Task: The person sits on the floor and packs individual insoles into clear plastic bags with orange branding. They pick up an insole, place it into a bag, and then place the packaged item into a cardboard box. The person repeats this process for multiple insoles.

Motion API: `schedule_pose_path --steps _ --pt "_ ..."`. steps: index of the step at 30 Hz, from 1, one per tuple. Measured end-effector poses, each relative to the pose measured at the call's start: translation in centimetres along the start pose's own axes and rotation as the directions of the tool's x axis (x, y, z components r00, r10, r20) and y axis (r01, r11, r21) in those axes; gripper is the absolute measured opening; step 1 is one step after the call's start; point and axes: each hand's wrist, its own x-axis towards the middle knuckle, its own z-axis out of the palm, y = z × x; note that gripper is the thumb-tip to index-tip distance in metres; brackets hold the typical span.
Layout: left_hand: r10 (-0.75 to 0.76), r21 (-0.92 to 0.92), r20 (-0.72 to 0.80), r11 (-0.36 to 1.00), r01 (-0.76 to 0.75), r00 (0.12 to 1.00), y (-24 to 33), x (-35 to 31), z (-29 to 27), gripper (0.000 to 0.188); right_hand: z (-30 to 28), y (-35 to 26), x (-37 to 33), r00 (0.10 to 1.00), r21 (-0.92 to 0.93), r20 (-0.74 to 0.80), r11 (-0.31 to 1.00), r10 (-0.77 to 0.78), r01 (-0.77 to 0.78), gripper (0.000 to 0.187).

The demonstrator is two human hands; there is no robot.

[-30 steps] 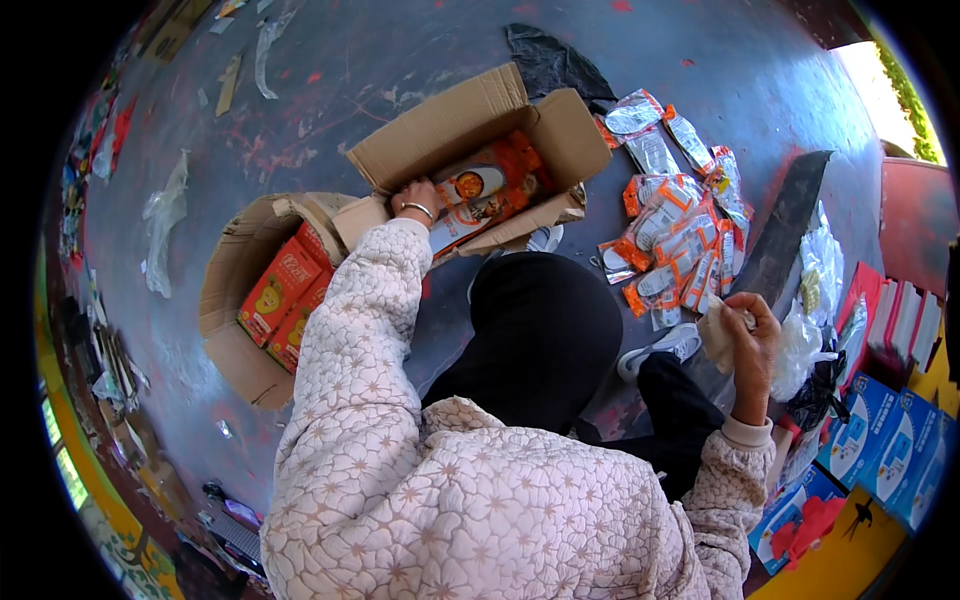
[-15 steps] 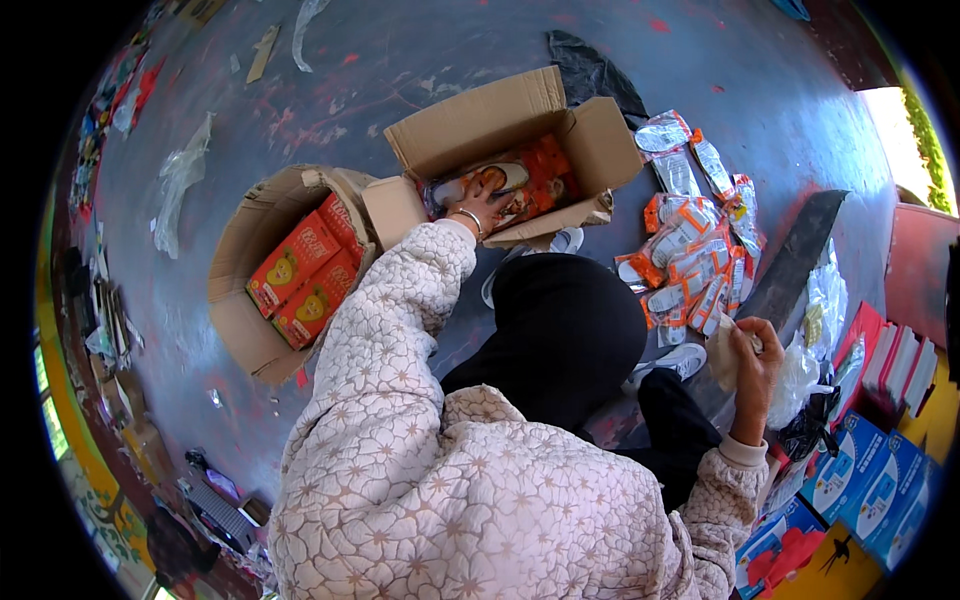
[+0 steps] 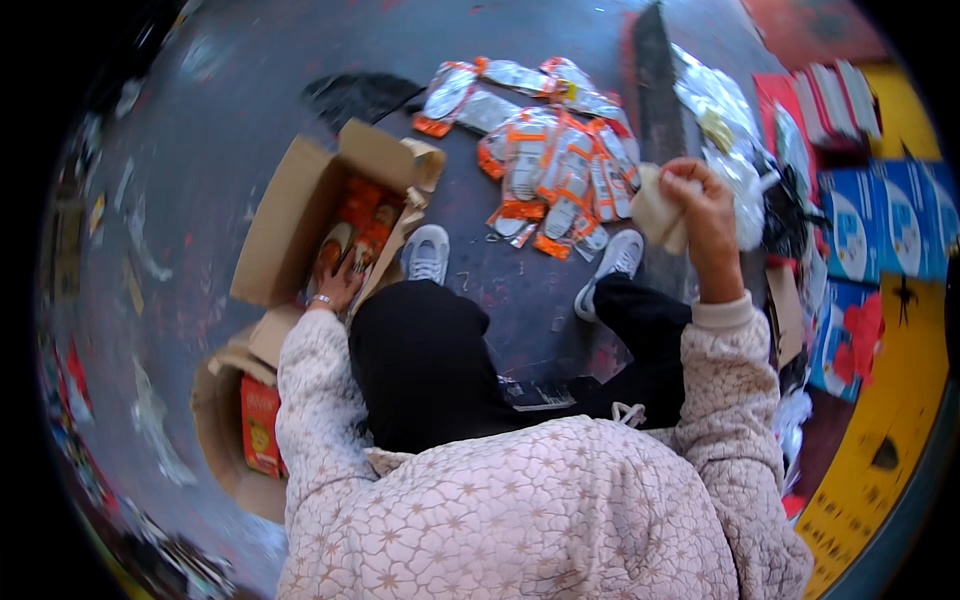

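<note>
The work looks to be midway, as far as one can judge: the open cardboard box on the dark floor has orange packets in it, while a spread of flat packets lies loose on the floor beyond the white shoes, apart from the box; whether the loose ones are bound for the box or came out of it cannot be told; the left hand reaches down into the box, fingers spread and flat on the orange packets, its grip open and closing on nothing that shows; the right hand is raised to the person's right of the loose packets with its grip closed on a pale crumpled wad, paper or thin film, which of the two is not clear; a second cardboard box lies near the left elbow, holding a red-orange carton; the boxes are plain brown corrugated board, flaps bent and soft at the edges; the loose packets are glossy, silver-white with orange ends, thin and slippery-looking; the sleeves are quilted pale pink cloth; clear plastic wrap lies crumpled to the right, with blue cartons stacked beyond it
</note>
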Motion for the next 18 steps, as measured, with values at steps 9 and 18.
schedule_pose_path --steps 9,18 --pt "0.094 -0.431 -0.105 0.893 -0.13 0.99 9.3 -5.1 -13.3 0.031 -7.9 1.6 1.7 0.93 0.59 -0.353 0.796 0.103 0.136 0.015" --pt "0.662 0.309 -0.605 0.707 -0.636 0.442 36.2 -21.2 -25.3 0.029 -9.0 4.6 1.2 0.969 0.79 -0.086 0.608 0.231 -0.075 0.036"
